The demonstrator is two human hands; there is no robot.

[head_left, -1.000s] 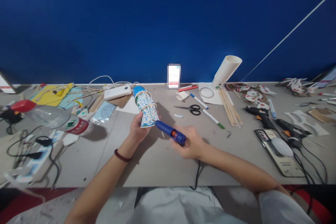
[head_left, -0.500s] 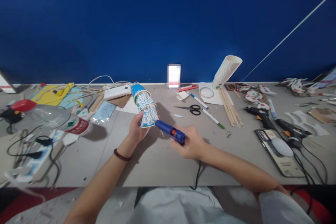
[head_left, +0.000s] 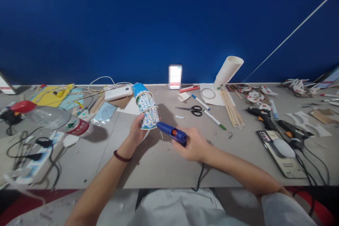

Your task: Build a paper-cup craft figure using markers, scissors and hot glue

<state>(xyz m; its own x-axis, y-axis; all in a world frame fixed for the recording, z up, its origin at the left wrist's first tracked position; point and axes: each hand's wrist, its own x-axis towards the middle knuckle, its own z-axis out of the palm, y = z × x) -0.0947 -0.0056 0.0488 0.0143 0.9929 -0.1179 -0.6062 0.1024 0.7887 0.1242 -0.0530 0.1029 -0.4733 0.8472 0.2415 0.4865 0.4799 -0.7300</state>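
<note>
My left hand (head_left: 136, 129) is closed around the lower end of a tilted stack of paper cups (head_left: 148, 107), painted with blue scale patterns and capped by a solid blue cup at the far end. In my right hand (head_left: 192, 144) is a blue hot glue gun (head_left: 172, 132), its cord hanging toward the table's front edge. The gun's nozzle is at the near cup's right side, close to its bottom; whether it touches cannot be made out. A thin pale strip hangs beneath the near cup.
Scissors (head_left: 194, 110), markers (head_left: 214, 119), wooden sticks (head_left: 231, 109) and a leaning white cup stack (head_left: 230, 72) lie beyond my right hand. Farther right are other glue guns (head_left: 293, 130) and a phone (head_left: 280, 162). A bottle (head_left: 60, 122) and power strip (head_left: 43, 162) occupy the left.
The cup stack has tilted very slightly in my left hand. The glue gun has barely moved and stays at the near cup.
</note>
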